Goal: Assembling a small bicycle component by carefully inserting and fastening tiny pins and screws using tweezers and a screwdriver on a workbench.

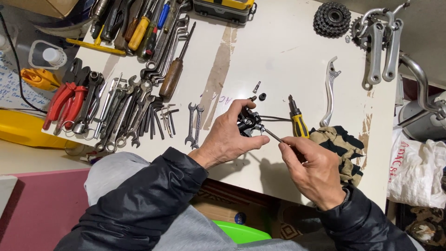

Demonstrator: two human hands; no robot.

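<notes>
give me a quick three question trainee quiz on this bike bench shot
1. True or false: the left hand holds a small black brake lever body.
2. Which lies right of the yellow-handled screwdriver? A) silver brake lever B) red pliers C) two small spanners
3. Fill in: the right hand works a thin metal ____ into the part.

Key: 1 true; 2 A; 3 tool

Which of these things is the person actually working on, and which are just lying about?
In hand:
left hand gripping a small black part
right hand holding a thin tool against it

Lying about:
wrenches
red pliers
yellow screwdriver
silver lever
gear cluster
striped cloth
</notes>
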